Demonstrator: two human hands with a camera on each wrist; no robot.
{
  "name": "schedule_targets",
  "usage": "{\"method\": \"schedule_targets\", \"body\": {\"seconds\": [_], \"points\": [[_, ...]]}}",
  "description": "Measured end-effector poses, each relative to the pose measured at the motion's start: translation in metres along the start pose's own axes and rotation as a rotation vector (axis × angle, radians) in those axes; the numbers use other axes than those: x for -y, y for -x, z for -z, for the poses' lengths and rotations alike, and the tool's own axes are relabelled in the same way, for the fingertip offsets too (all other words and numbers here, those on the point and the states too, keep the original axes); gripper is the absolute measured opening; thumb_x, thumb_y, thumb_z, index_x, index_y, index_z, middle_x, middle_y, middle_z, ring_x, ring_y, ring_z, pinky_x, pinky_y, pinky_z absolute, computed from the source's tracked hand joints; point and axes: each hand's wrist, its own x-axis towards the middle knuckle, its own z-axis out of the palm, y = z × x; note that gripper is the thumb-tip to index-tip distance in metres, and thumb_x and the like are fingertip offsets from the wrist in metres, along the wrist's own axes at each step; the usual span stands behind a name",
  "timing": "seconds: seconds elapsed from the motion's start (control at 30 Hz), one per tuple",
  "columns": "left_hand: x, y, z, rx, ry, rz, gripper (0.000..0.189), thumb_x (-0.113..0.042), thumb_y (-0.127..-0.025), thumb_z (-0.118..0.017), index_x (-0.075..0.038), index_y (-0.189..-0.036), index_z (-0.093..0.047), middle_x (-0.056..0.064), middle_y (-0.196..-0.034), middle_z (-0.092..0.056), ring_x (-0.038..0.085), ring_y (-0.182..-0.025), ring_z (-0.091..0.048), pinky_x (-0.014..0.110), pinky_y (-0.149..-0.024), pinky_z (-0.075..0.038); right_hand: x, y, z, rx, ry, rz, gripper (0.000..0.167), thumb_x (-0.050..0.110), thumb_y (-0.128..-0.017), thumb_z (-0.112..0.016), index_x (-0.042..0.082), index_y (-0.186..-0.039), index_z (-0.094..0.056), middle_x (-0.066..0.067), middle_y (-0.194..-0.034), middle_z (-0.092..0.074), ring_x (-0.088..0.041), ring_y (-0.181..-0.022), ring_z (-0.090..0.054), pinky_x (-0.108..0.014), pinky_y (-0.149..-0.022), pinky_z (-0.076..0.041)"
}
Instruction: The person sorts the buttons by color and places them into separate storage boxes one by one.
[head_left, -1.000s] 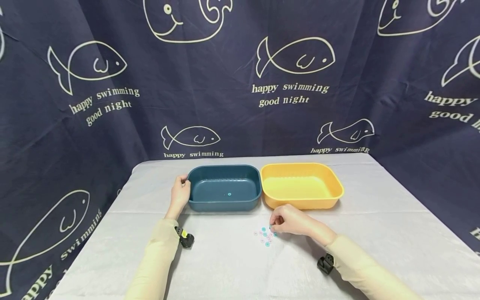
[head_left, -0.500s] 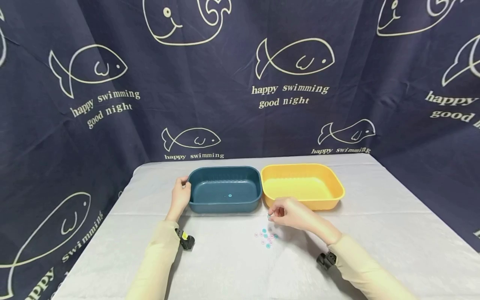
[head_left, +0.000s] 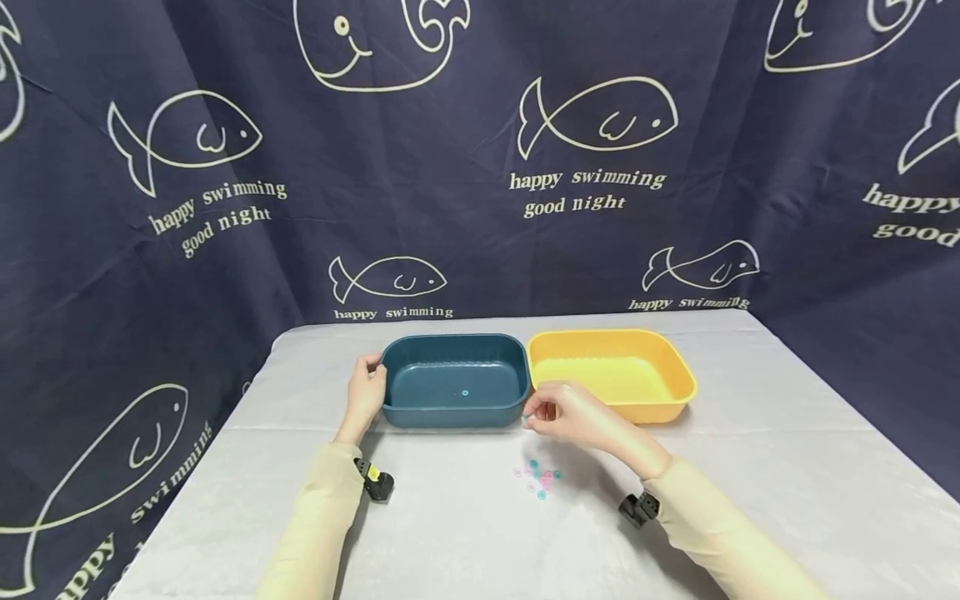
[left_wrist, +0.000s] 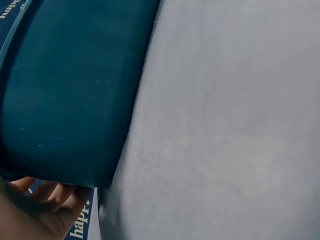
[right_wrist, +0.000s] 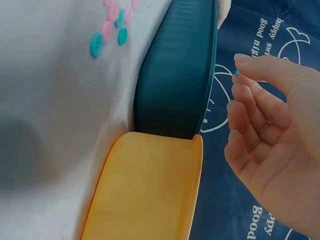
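My right hand [head_left: 566, 411] pinches a small teal button [right_wrist: 236, 73] between thumb and index finger, in front of where the two bins meet. The other fingers curl loosely in the right wrist view. My left hand [head_left: 366, 393] grips the left end of the dark blue plastic bin [head_left: 453, 417]; its fingers lie against the end wall in the left wrist view. One teal button [head_left: 465, 392] lies on that bin's floor. On the tablecloth below my right hand is a loose cluster of pink buttons [head_left: 547, 477] and teal buttons [head_left: 542, 495].
A yellow bin [head_left: 651, 412] stands to the right, its side touching the blue one. Pale cloth covers the table [head_left: 450, 517]. Behind it hangs a navy curtain [head_left: 480, 208] with fish drawings. A small black camera sits on each wrist.
My right hand has lifted from the button cluster with a teal button and moved up and slightly left toward the blue bin. The left hand stays on the blue bin's end.
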Motion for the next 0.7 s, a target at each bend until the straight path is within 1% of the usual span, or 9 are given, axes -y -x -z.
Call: {"method": "schedule_targets", "body": {"seconds": [0.23,0.37,0.5,0.7], "points": [[0.0,0.001,0.0,-0.003,0.012,0.003,0.037,-0.012,-0.098,-0.035,0.002,-0.133,-0.039,0.024,-0.135,-0.042,0.039,-0.123,-0.045,0.049,-0.101,-0.04,-0.005,-0.015,-0.004,-0.024,0.001,0.031,0.005,0.012,-0.079,-0.073,0.01,-0.082,-0.069,0.007,-0.068,-0.057,-0.005,-0.064,-0.051,-0.018,-0.059,-0.045],[0.001,0.0,0.0,-0.012,0.012,0.006,0.037,-0.013,-0.098,-0.036,0.0,-0.132,-0.04,0.023,-0.135,-0.042,0.038,-0.123,-0.045,0.048,-0.101,-0.04,-0.006,-0.023,-0.005,-0.031,-0.009,0.022,0.007,0.013,-0.079,-0.074,0.01,-0.084,-0.07,0.008,-0.069,-0.057,-0.003,-0.065,-0.049,-0.019,-0.06,-0.045],[0.0,-0.001,-0.001,-0.02,0.005,-0.005,0.036,-0.013,-0.098,-0.037,0.0,-0.131,-0.041,0.023,-0.133,-0.044,0.037,-0.123,-0.044,0.049,-0.101,-0.039,-0.009,-0.03,-0.007,-0.038,-0.013,0.015,0.007,0.013,-0.079,-0.074,0.009,-0.084,-0.071,0.007,-0.068,-0.057,-0.003,-0.065,-0.049,-0.019,-0.06,-0.045],[0.001,-0.001,0.0,-0.022,-0.007,-0.018,0.036,-0.012,-0.098,-0.037,0.002,-0.131,-0.041,0.024,-0.133,-0.045,0.038,-0.125,-0.043,0.049,-0.103,-0.038,-0.015,-0.041,-0.013,-0.034,-0.035,-0.03,0.007,0.013,-0.08,-0.073,0.008,-0.086,-0.071,0.006,-0.07,-0.057,-0.004,-0.063,-0.049,-0.019,-0.058,-0.044]]}}
